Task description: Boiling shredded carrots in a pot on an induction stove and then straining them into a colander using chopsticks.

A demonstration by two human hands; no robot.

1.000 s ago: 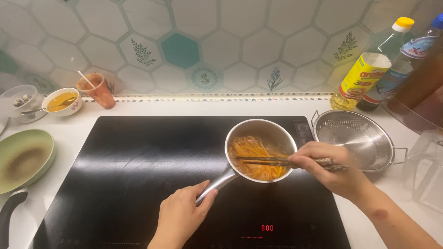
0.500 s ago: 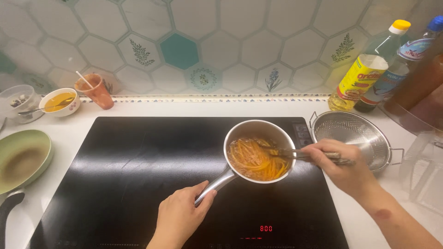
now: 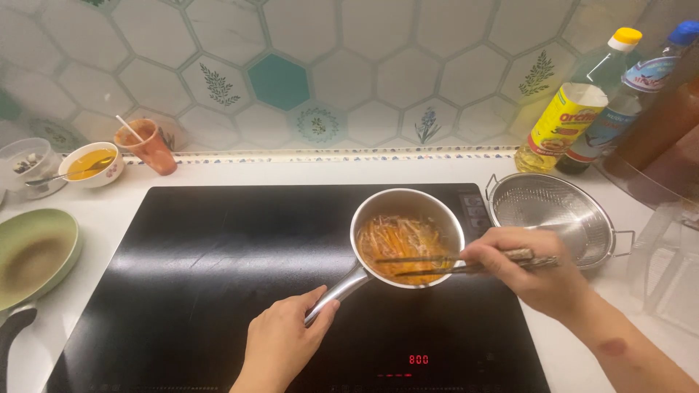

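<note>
Hexagon-tiled wall behind a white bench [image 3: 218, 175] carrying a black induction hob [image 3: 182, 291]. My left hand [image 3: 280, 346], grip closed, holds the saucepan [image 3: 406, 236] handle at the hob's right. My right hand [image 3: 539, 273] grips chopsticks [image 3: 437, 263] over orange strips, colander [image 3: 553, 215] beside.

A steel saucepan [image 3: 408, 236] of orange and pale shredded food is set on the right half of a black hob [image 3: 218, 291]. Its handle is gripped by the left hand [image 3: 280, 346] near the hob's front edge. Chopsticks [image 3: 466, 263] are held in the right hand [image 3: 535, 273], with their tips laid across the food. A steel colander [image 3: 553, 218] is placed just beside the hob's right edge. Two bottles [image 3: 575, 116] are stood at the counter's back right corner. A green pan [image 3: 33, 255], a small bowl [image 3: 91, 164] and an orange cup [image 3: 149, 145] are seen along the counter's left side.
</note>
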